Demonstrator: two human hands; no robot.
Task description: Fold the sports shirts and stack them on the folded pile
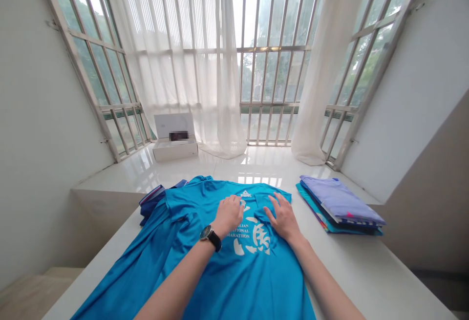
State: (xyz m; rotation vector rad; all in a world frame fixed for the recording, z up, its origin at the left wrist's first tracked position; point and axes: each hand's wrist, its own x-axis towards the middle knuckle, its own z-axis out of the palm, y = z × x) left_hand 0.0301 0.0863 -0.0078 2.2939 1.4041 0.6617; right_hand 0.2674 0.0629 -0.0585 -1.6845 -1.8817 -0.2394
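Note:
A blue T-shirt [205,271] with white marathon lettering lies spread before me, its lower part reaching the bottom of the view. My left hand [230,215], with a black-strapped watch [210,238] on its wrist, rests on the printed chest. Its fingers are loosely bent, slightly apart, and the thumb is hardly visible. To the right of the print, my right hand [283,218] touches the fabric near a folded-over sleeve, thumb and fingers spread. Neither hand shows cloth gripped in it.
A folded stack of clothes [337,202], lavender on top, sits to the right on the white surface [344,266]. Dark blue clothing [152,202] lies partly under the shirt at left. An opened white box [175,150] stands by the curtain [183,66] and barred window.

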